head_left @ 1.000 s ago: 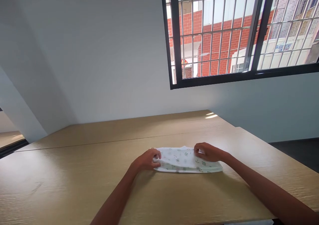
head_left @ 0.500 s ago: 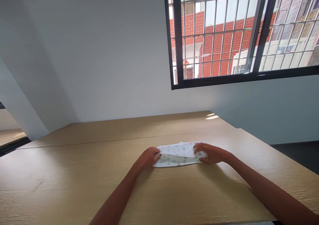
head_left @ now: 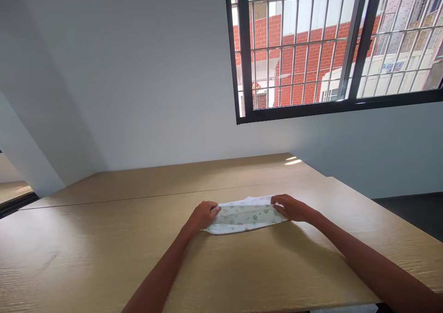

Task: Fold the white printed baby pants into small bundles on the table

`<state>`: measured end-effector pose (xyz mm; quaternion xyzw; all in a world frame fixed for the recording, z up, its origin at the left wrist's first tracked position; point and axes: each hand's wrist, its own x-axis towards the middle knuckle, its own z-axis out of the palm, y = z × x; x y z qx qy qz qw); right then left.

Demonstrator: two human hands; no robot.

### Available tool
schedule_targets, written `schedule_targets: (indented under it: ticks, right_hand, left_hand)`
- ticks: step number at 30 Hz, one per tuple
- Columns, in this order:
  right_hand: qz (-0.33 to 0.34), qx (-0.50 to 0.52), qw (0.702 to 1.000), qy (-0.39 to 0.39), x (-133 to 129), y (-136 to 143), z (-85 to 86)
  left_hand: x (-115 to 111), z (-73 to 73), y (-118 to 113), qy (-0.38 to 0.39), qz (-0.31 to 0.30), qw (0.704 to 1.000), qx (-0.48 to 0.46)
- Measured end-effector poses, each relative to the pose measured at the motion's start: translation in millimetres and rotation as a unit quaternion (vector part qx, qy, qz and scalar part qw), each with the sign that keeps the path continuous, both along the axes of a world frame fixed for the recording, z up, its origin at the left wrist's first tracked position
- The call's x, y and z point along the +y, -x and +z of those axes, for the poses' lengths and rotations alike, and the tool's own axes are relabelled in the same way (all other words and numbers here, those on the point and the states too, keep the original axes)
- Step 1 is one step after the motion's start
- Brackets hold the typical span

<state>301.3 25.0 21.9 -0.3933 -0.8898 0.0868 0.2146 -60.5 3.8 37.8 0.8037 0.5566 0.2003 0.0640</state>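
A folded white cloth with small printed figures, some green, lies on the wooden table. Its near layer has a raised edge running between my hands, and a strip of the far layer shows behind it. My left hand pinches the left end of that edge between thumb and fingers. At the right end, my right hand grips the same edge with curled fingers. The fingertips of both hands are partly hidden by the fabric. Whether it is a garment or a plain cloth cannot be made out.
The pale wooden table reaches back to a white wall, with a seam across its far part. A black-framed window with metal bars is at the upper right. Dark floor shows beyond the table's right edge.
Both hands have moved slightly up and away with the cloth's near layer, which now covers more of the far layer. The right fingers have shifted from lying on the cloth to gripping its edge.
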Motion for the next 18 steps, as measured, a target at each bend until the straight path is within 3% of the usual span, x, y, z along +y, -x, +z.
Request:
schedule_targets:
  ticks: [2, 4, 9, 12, 18]
  right_hand:
    - [0.004, 0.075, 0.997, -0.022, 2, -1, 4.3]
    - [0.039, 0.114, 0.992, -0.030, 2, -2, 9.2]
    - [0.140, -0.017, 0.985, 0.103, -6, -5, 15.8]
    - [0.118, -0.072, 0.981, 0.136, -11, -5, 16.2]
    - [0.071, -0.109, 0.986, 0.107, -13, -1, 13.5]
  left_hand:
    - [0, 4.8, 1, -0.036, 0.018, 0.999, -0.024]
    - [-1, 9.7, 6, -0.046, -0.010, 0.998, -0.047]
    - [-3, 11.8, 22, 0.144, -0.165, 0.975, -0.031]
    - [-5, 8.0, 23, 0.175, -0.184, 0.967, -0.014]
    - [-9, 4.9, 12, 0.154, -0.186, 0.970, -0.002]
